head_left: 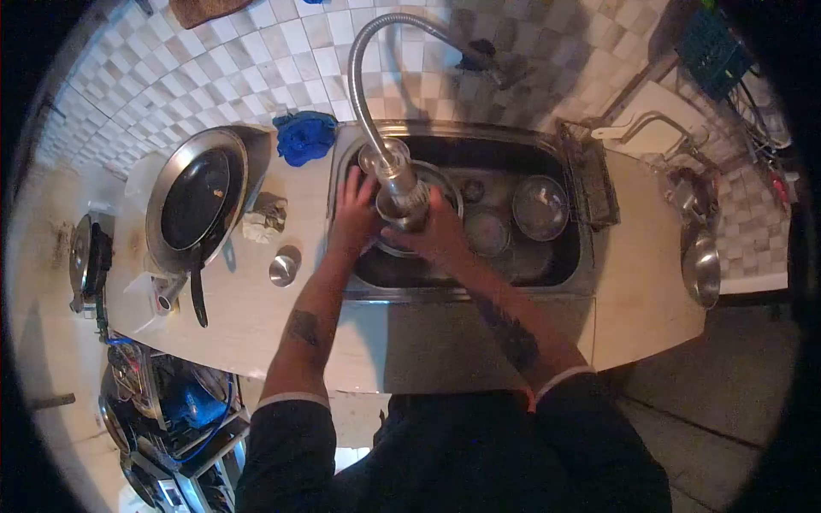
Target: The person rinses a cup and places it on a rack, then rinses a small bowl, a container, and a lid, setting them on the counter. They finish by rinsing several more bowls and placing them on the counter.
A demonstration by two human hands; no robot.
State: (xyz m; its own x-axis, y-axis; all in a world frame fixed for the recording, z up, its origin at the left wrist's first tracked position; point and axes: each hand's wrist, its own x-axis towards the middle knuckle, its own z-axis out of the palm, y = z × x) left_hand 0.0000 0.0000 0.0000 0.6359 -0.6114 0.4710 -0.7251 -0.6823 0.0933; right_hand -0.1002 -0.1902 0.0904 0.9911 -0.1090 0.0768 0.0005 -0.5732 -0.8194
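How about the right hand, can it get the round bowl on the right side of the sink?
Probably yes: the right hand is over the sink, with seemingly only a round dish between it and the bowl. The hand looks busy at the metal container, though.

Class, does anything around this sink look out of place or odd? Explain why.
Two things look untidy, as if dropped rather than put away: a bunched blue cloth by the back left corner of the sink and a crumpled scrap beside the nested pans. No clear spill or damage shows.
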